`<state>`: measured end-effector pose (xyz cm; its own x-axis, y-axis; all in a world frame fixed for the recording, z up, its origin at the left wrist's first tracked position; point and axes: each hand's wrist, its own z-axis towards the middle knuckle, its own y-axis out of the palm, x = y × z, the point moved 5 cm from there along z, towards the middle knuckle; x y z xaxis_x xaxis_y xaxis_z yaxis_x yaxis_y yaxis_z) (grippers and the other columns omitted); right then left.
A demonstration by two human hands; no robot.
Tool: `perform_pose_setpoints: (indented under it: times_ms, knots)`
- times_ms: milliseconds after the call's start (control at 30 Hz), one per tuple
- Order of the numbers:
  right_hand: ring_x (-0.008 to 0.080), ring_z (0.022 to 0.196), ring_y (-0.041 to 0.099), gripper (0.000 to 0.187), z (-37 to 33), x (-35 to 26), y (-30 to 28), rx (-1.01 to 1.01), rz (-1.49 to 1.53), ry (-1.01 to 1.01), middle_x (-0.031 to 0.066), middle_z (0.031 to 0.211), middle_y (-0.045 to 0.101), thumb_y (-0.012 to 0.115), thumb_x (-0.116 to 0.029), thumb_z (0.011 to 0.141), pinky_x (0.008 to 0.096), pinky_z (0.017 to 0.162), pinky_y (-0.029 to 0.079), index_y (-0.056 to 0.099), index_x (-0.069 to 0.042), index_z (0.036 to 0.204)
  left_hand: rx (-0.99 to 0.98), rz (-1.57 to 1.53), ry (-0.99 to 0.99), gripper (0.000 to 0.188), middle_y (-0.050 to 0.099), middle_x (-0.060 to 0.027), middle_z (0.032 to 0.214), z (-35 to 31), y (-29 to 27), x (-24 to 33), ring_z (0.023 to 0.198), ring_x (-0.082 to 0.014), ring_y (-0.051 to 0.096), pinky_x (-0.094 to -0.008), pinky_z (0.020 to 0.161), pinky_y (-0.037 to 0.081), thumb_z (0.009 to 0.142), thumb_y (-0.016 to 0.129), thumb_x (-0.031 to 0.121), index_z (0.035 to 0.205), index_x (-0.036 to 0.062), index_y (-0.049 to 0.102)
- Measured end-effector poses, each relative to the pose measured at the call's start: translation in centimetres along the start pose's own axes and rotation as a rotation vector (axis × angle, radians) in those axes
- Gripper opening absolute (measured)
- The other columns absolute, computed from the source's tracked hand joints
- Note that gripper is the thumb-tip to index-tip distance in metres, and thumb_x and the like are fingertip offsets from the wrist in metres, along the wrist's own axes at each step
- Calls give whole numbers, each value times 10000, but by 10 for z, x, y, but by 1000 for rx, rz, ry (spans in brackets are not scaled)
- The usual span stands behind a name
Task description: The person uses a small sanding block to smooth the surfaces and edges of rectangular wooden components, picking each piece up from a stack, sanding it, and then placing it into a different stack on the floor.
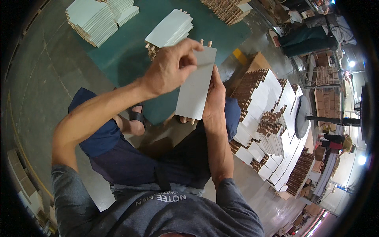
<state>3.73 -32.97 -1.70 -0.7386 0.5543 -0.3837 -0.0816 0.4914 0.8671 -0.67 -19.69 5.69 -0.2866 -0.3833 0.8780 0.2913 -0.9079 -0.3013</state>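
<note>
A white rectangular board [196,86] with wooden dowels sticking out of both short ends is held up over my lap. My right hand [215,96] grips its right long edge, thumb along the side and the other fingers hidden behind. My left hand [173,65] is over the upper left part of the board, casting a shadow on it. Its fingers are bent, with index finger and thumb apart and nothing visible between them. Whether the fingertips touch the board I cannot tell. Beyond my left hand lies a stack of similar white boards [169,29].
More white boards are stacked at the far left [98,19] and far right [227,11] on a green mat [110,59]. To my right stands a big pile of doweled boards [272,118] beside a round dark cushion [302,117]. A person [304,37] is at the upper right.
</note>
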Motion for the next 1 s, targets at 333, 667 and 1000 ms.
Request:
perform_pose_setpoints:
  times_ms: [333,667,1000]
  knots:
    - [298,1034,689,414,7,4,-21,-104,100,63,156,1177,676,399,-355,1095,442,879,600,574,-51,1316,19,91,160,262,664,-96,711,7,-9,4,644,-212,666,-350,621,530,835,669,-15,1088,27,616]
    - [316,1135,647,492,5,-9,-22,81,-92,-87,213,1314,626,346,-365,1107,460,971,559,514,-6,1398,-53,81,123,234,697,-130,758,-28,6,5,669,-220,709,-334,617,549,835,662,-64,1038,30,594]
    - [164,950,658,370,3,-8,-11,87,-89,-73,51,1063,690,444,-316,1096,324,835,557,627,-22,1226,-113,-3,213,244,662,-121,708,-48,27,12,630,-219,687,-350,601,541,831,677,-33,1053,25,596]
